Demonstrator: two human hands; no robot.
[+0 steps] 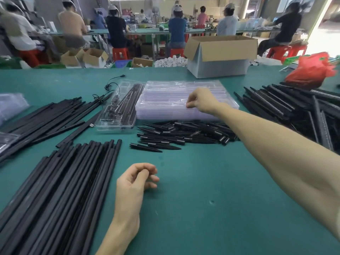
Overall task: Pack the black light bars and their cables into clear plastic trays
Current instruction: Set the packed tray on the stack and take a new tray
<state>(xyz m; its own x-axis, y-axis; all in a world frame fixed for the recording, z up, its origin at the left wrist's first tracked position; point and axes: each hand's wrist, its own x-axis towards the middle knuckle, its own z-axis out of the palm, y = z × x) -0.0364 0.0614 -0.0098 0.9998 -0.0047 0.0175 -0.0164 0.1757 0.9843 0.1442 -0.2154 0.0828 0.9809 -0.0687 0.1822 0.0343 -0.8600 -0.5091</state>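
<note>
Right hand [199, 101] outstretched, pinching top of clear tray stack [165, 92]. Left hand [136, 181] rests loosely curled, empty, on bare bench [211, 181] mid-front.

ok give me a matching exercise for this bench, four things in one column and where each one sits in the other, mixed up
Things:
1. stack of clear trays
2. pointed black stakes
3. cardboard box
4. red bag

Places:
a. at the far right of the table
b. top tray pinched by the right hand
c. beyond the tray stack, flaps open
d. heaped just in front of the tray stack, nearer the person

Pairs: 1-b, 2-d, 3-c, 4-a
</note>
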